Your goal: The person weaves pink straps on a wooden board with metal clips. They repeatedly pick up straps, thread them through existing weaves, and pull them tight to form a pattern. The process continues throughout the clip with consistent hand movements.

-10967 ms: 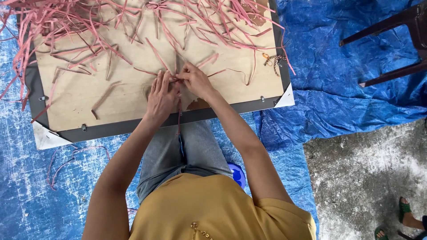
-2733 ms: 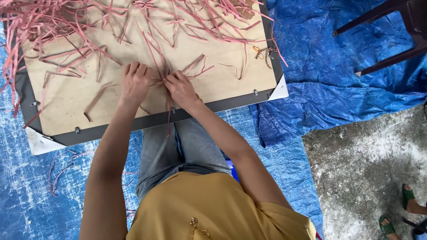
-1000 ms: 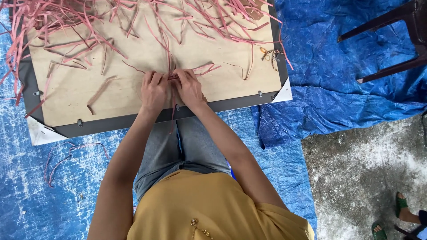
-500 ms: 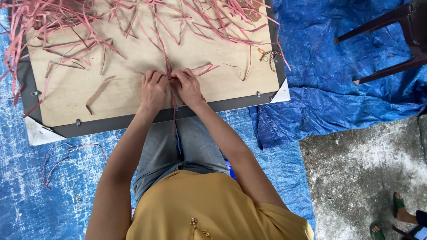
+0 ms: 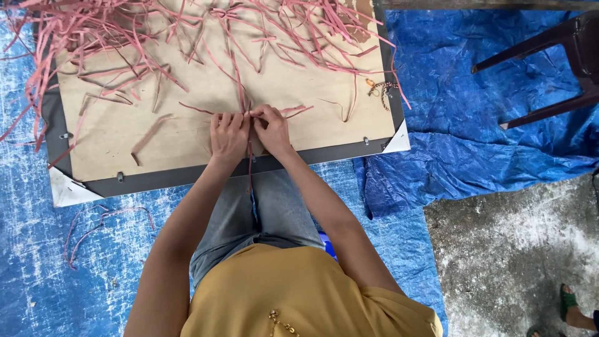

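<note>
While both hands meet on the board (image 5: 187, 134) | left hand (image 5: 229, 134), right hand (image 5: 272, 128): fingers pinching pink strips (image 5: 240, 93)

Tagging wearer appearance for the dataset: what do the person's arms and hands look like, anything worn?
Both arms are bare from shoulder to wrist. The left hand and right hand wear no gloves; no rings, watch or bracelets can be made out. The mustard-yellow top is sleeveless or very short-sleeved, with a small gold chain at the neckline. Grey jeans below.
</note>
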